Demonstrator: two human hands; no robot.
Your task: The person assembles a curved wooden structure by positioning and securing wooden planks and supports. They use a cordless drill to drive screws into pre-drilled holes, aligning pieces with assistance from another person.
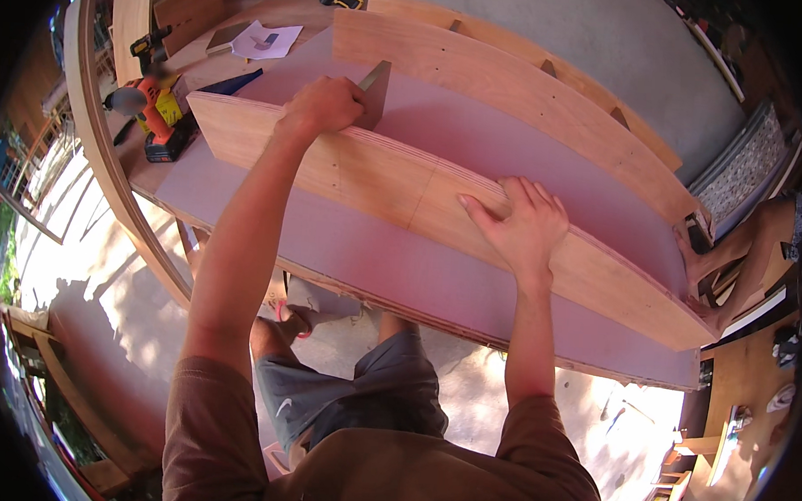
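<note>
Head view: right fingers (530, 195) clasping long, layered-edge plywood board (382, 182), left fingers (347, 103) curled, hold unclear.

One view recorded: a fisheye camera on the wearer's head, facing steeply down and slightly forward. Brown shirt (391, 474) nearest the lens; left hand (322, 108) and right hand (527, 225) at moderate range; grey floor (660, 65) well beyond, far side. Coverage extends left and right past the mauve panel (400, 264). Straight edges bow toward the rim.
</note>
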